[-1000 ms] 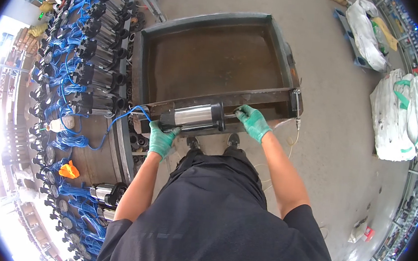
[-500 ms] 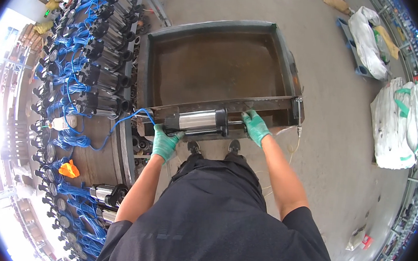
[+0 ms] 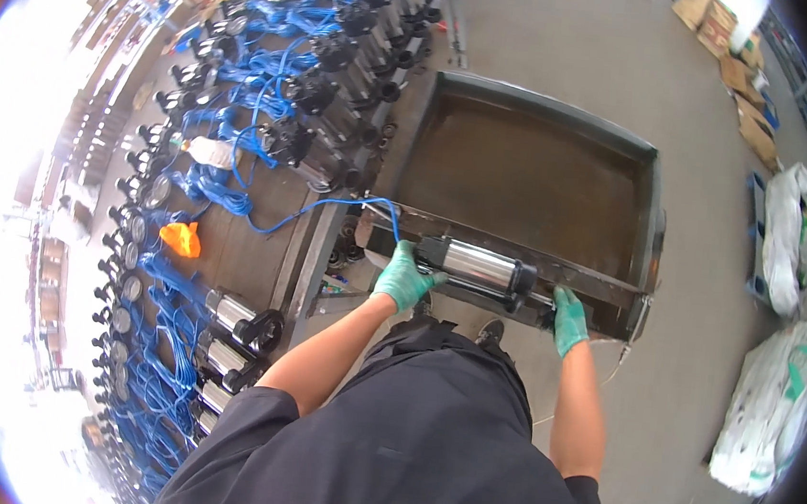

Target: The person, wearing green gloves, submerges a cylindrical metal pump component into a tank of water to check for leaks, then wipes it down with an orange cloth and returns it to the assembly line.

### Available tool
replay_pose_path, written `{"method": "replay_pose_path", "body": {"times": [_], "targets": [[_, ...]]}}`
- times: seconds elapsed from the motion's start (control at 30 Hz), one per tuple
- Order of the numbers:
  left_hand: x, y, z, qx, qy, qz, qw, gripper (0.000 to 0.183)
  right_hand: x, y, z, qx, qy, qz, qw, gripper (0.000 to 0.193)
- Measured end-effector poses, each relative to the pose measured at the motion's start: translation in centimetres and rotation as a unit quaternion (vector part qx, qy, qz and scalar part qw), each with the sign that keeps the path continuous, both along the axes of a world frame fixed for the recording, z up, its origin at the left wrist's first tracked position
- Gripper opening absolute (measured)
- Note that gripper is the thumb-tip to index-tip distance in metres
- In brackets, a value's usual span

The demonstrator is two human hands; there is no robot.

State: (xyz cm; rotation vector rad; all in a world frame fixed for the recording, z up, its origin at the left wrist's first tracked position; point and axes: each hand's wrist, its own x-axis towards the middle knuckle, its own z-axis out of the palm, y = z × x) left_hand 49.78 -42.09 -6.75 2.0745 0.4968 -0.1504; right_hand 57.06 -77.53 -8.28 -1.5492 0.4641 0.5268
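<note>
A submersible pump (image 3: 481, 266) with a shiny steel barrel and black ends lies across the near side of a metal tank (image 3: 523, 88). My left hand (image 3: 404, 279), in a green glove, is closed around its left black end. From there a blue cable (image 3: 331, 202) runs left onto the bench. At the pump's right end, a thin metal rod (image 3: 541, 298) sticks out toward my right hand (image 3: 567, 322), also gloved in green. The right fingers are closed at the rod's outer end and partly hide it.
Brownish liquid (image 3: 526, 172) stands in the tank. On the left, a long bench (image 3: 273, 258) carries rows of similar pumps, coiled blue cables, an orange cloth (image 3: 180, 239) and a white bottle (image 3: 213, 152). White sacks (image 3: 766, 409) lie on the floor at right.
The view has swung left, so the tank, pump and hands appear farther right, with more of the bench showing. Both hands stay at the pump and rod.
</note>
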Motion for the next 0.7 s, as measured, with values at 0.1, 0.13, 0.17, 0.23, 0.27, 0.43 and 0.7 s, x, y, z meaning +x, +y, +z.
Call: {"method": "replay_pose_path", "body": {"times": [0.1,0.13,0.17,0.23,0.27,0.43,0.7], "targets": [[0.0,-0.2,0.9,0.006,-0.009,0.005,1.0,0.081,-0.2,-2.3,-0.2,-0.156,-0.26,0.177,0.936,0.03],[-0.1,-0.1,0.5,0.014,-0.014,0.011,1.0,0.079,-0.1,-2.4,0.5,-0.15,-0.265,0.188,0.934,0.03],[-0.2,-0.3,1.6,0.001,-0.009,0.016,1.0,0.076,-0.1,-2.1,3.2,-0.175,-0.288,0.253,0.907,0.03],[0.0,-0.7,3.5,0.014,0.011,0.015,1.0,0.075,-0.1,-2.7,2.9,-0.218,-0.384,0.295,0.847,0.03],[0.2,-0.8,3.9,0.027,0.031,0.009,0.999,0.074,0.0,-2.5,2.2,-0.217,-0.387,0.297,0.845,0.03],[0.1,-0.9,4.5,0.021,0.053,0.025,0.998,0.078,0.4,-1.2,0.2,-0.026,0.014,0.057,0.998,0.022],[0.3,-0.7,6.5,0.002,0.125,0.0,0.992,0.097,1.0,-3.7,0.3,-0.066,-0.112,0.221,0.967,0.041]]}}
